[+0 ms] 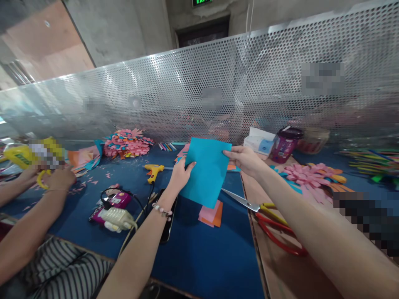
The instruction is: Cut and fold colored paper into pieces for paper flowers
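Note:
A blue sheet of paper (205, 172) is held up over the blue table. My left hand (182, 176) grips its left edge, thumb on the front face. At the upper right corner, my right hand (245, 160) pinches the sheet between thumb and fingers. Below the sheet lie small pink and orange paper squares (215, 214), partly covered by it. Scissors (271, 220) with red and yellow handles lie open to the right, under my right forearm. A phone (168, 226) rests beneath my left wrist.
Left of me, a co-worker's hands (57, 180) hold yellow-handled scissors. A yellow glue gun (152, 172) and a power strip (115, 214) with cords lie left. Pink paper flowers (127, 143) are piled behind. A purple cup (286, 143) and tissue pack (258, 141) stand before the perforated metal screen (174, 87).

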`<state>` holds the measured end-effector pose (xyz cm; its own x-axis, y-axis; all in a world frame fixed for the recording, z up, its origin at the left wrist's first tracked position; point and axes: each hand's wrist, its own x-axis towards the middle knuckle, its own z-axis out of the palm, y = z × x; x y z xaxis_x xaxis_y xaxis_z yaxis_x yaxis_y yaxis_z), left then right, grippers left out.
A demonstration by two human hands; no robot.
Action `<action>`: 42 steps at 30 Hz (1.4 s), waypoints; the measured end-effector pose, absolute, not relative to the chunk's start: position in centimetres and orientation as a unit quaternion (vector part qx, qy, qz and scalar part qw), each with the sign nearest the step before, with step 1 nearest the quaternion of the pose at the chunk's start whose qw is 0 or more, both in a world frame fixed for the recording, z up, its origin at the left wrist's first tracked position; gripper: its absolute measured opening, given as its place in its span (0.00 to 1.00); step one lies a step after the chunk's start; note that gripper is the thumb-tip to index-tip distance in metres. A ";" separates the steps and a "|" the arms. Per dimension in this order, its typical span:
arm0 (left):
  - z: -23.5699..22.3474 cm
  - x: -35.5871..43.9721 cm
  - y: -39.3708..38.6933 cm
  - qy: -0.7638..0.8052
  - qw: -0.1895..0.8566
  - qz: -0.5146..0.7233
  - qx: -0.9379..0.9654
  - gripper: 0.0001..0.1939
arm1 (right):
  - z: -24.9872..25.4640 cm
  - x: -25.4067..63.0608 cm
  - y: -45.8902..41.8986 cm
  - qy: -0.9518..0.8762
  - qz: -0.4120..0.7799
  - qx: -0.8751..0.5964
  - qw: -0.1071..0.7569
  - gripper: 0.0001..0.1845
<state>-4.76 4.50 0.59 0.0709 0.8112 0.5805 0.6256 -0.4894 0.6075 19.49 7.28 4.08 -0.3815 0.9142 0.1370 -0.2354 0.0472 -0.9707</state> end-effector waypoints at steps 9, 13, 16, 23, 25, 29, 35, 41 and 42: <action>0.8 -4.5 4.2 0.479 0.118 0.473 0.730 0.22 | 4.4 19.6 7.0 -0.569 0.587 -0.323 0.477 0.14; 0.8 -4.5 4.3 0.462 0.142 0.475 0.735 0.22 | 4.2 19.8 7.0 -0.603 0.589 -0.330 0.425 0.16; 0.8 -4.6 4.3 0.462 0.144 0.474 0.736 0.22 | 4.1 20.0 7.2 -0.611 0.578 -0.340 0.422 0.16; 1.0 -4.7 4.2 0.464 0.173 0.458 0.738 0.23 | 4.6 20.2 7.3 -0.611 0.524 -0.349 0.480 0.16; 1.1 -4.7 4.2 0.463 0.174 0.456 0.740 0.23 | 4.6 20.1 7.2 -0.606 0.513 -0.357 0.493 0.17; 1.1 -4.7 4.2 0.470 0.180 0.444 0.742 0.23 | 4.7 19.9 7.2 -0.590 0.510 -0.347 0.521 0.15; 1.4 -4.8 4.0 0.466 0.197 0.436 0.744 0.23 | 4.8 19.9 7.2 -0.561 0.525 -0.356 0.532 0.14; 1.4 -4.9 4.0 0.458 0.213 0.443 0.741 0.22 | 4.9 19.6 7.2 -0.539 0.532 -0.354 0.549 0.15; 1.3 -4.9 4.1 0.459 0.215 0.444 0.739 0.23 | 4.9 19.5 7.1 -0.537 0.533 -0.348 0.553 0.15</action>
<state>-4.91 4.11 1.34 0.1841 0.8689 0.4594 0.4864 -0.4867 0.7256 19.53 7.13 4.91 -0.1450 0.9641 0.2226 -0.2166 0.1886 -0.9579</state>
